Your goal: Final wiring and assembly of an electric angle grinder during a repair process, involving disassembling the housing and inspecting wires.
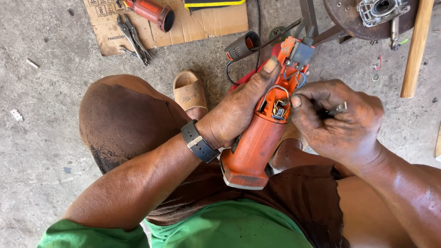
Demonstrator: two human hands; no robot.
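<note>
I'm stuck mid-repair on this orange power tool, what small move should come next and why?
Probably bring the right hand in so the small metal tool it pinches reaches the exposed wiring. The left hand already grips the opened orange power tool body steady, and the tool's tip sits beside the opening, not in it.

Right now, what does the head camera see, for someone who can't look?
A left hand grips an opened orange power tool over the lap, while the right hand works a small metal tool into its exposed wiring. Pliers lie on cardboard on the concrete floor.
</note>
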